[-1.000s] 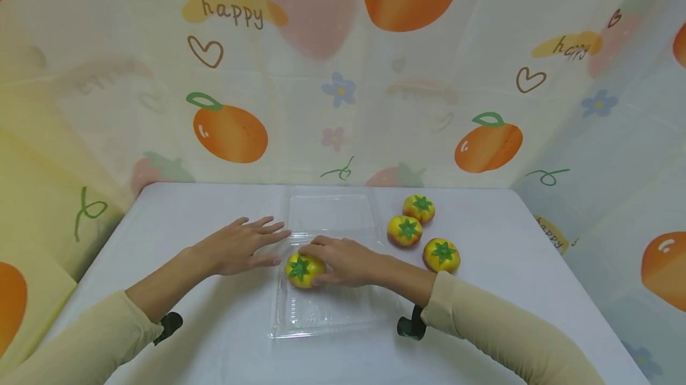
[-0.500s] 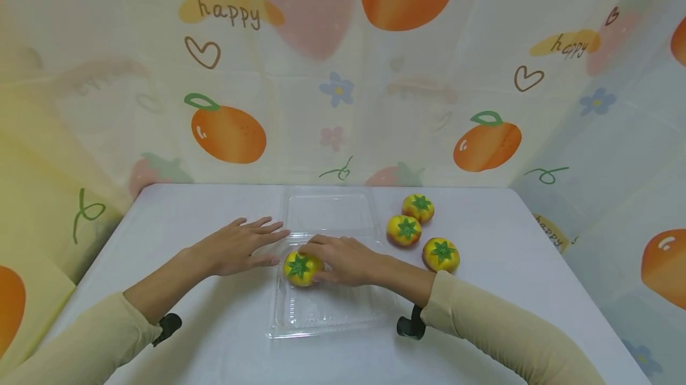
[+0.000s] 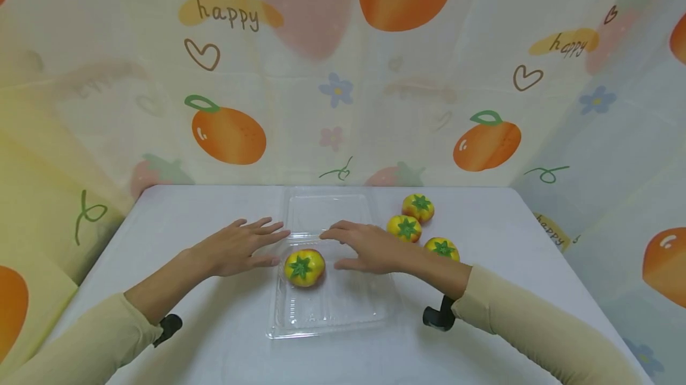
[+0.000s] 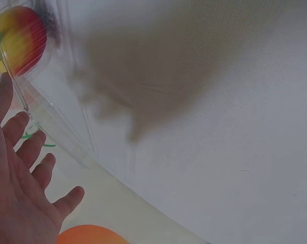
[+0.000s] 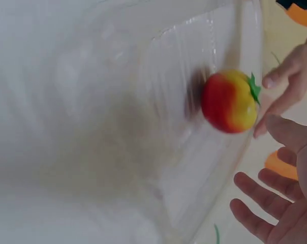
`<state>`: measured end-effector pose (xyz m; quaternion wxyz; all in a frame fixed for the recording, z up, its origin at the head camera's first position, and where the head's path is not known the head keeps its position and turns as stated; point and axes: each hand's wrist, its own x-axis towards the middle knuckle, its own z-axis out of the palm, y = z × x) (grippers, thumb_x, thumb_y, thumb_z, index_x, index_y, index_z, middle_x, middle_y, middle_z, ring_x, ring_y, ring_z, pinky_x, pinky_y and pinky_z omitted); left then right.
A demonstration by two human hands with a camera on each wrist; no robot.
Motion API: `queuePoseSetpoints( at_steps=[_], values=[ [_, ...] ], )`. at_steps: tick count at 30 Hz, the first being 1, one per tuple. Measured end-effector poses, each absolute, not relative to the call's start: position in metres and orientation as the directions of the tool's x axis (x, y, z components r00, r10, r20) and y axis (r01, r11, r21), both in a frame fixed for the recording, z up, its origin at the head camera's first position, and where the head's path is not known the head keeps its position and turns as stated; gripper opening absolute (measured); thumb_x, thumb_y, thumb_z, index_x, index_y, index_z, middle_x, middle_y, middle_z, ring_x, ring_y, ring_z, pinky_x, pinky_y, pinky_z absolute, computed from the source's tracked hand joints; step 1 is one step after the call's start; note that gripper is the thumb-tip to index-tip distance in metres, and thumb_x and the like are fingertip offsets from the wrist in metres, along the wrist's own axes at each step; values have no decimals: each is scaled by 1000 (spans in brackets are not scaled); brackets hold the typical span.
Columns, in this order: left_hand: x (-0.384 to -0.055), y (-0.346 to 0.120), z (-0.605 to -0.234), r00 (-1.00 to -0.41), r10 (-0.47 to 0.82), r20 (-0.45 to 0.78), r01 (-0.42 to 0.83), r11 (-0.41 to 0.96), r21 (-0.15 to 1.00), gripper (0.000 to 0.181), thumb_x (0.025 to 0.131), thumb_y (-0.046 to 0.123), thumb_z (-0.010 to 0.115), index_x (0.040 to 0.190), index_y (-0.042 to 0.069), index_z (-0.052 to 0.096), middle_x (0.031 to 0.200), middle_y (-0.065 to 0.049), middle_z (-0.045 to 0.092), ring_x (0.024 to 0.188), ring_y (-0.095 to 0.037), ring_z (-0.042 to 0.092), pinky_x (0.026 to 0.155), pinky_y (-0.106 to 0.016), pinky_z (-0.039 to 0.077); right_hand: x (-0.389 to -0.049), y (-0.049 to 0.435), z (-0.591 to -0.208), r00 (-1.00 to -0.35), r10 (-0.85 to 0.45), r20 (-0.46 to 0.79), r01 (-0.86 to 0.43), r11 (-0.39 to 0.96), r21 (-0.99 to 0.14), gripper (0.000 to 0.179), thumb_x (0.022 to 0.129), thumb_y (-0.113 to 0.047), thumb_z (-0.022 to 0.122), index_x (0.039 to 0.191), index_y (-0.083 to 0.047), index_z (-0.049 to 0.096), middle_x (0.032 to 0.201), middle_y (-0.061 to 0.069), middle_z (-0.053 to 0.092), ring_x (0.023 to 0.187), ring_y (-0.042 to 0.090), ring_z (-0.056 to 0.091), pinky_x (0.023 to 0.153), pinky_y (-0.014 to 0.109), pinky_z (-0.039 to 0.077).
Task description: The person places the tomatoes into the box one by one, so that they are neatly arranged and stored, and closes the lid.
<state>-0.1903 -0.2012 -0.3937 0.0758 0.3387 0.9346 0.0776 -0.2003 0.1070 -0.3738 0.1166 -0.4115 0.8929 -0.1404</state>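
Observation:
A yellow and red toy persimmon (image 3: 305, 268) with a green leaf top sits in the left back part of a clear plastic clamshell box (image 3: 343, 313). My left hand (image 3: 242, 246) is held out with spread fingers at the box's left edge, its fingertips right by the rim. On the persimmon's other side, my right hand (image 3: 370, 248) hovers over the box with fingers extended and nothing in its grasp. The right wrist view shows the persimmon (image 5: 229, 101) apart from the right fingers. In the left wrist view the persimmon (image 4: 22, 40) shows through the clear wall.
Three more toy persimmons stand right of the box: a far one (image 3: 418, 208), a middle one (image 3: 404, 228) and a near one (image 3: 442, 249) partly behind the right forearm. The box's clear lid (image 3: 329, 209) lies folded back on the white table (image 3: 187, 206).
My right hand has let go of the persimmon and moved right, away from it. The persimmon stays in the box. My left hand has not visibly moved.

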Motion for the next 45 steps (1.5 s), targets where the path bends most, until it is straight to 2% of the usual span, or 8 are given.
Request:
queuePoseSetpoints(
  at_steps=[6,15,18,22,25,30,38,45],
  values=[
    [-190,-202,-394,-763,638,-102,611,764,207,62,99,49,53,150,15,46,154,-11,44,144,-40,33,109,-68,28,-202,154,-363,-674,-737,-45,-662,630,-407,57,92,-30,73,143,-14,52,140,2,56,112,17,61,93,33,54],
    [-190,-202,-394,-763,639,-102,615,765,192,61,99,50,53,150,16,47,153,-11,45,143,-40,35,108,-68,30,-200,225,-372,-802,-593,69,-554,698,-453,61,89,-25,76,143,-10,53,139,8,58,124,30,56,98,52,50],
    [-189,-202,-395,-765,634,-108,611,769,189,61,99,51,53,150,16,47,153,-10,44,143,-40,35,109,-67,30,-197,244,-382,-847,-526,75,-492,726,-480,64,87,-26,78,143,-9,52,136,11,61,121,32,58,97,53,50],
    [-189,-203,-397,-765,635,-104,613,768,184,62,99,51,53,150,16,46,153,-11,44,143,-40,35,109,-67,30,-191,268,-394,-898,-437,53,-404,772,-491,72,86,-32,79,146,-6,49,140,17,57,130,38,52,102,58,44],
    [-190,-203,-397,-762,640,-99,620,765,176,62,99,50,53,150,16,46,153,-11,44,143,-40,35,108,-67,31,-187,281,-403,-921,-386,43,-354,790,-501,78,85,-35,80,147,-3,45,147,20,49,135,43,45,103,62,41],
    [-190,-203,-397,-761,643,-88,626,763,165,62,99,50,54,150,16,46,153,-11,45,143,-40,35,108,-67,32,-180,298,-419,-943,-326,62,-309,795,-522,81,83,-40,80,146,-3,45,145,22,50,127,43,52,97,62,46],
    [-190,-204,-399,-763,641,-85,623,763,171,62,99,50,54,150,16,46,153,-11,44,144,-39,34,108,-67,31,-174,301,-435,-968,-237,89,-248,820,-517,77,81,-42,82,139,-2,52,131,22,59,106,35,64,84,51,57],
    [-191,-204,-401,-763,641,-83,621,763,179,62,98,48,55,150,16,46,154,-11,44,144,-39,33,109,-66,31,-174,301,-436,-964,-256,67,-248,789,-562,67,82,-34,82,133,1,56,123,21,63,97,29,64,78,39,59]
  ],
)
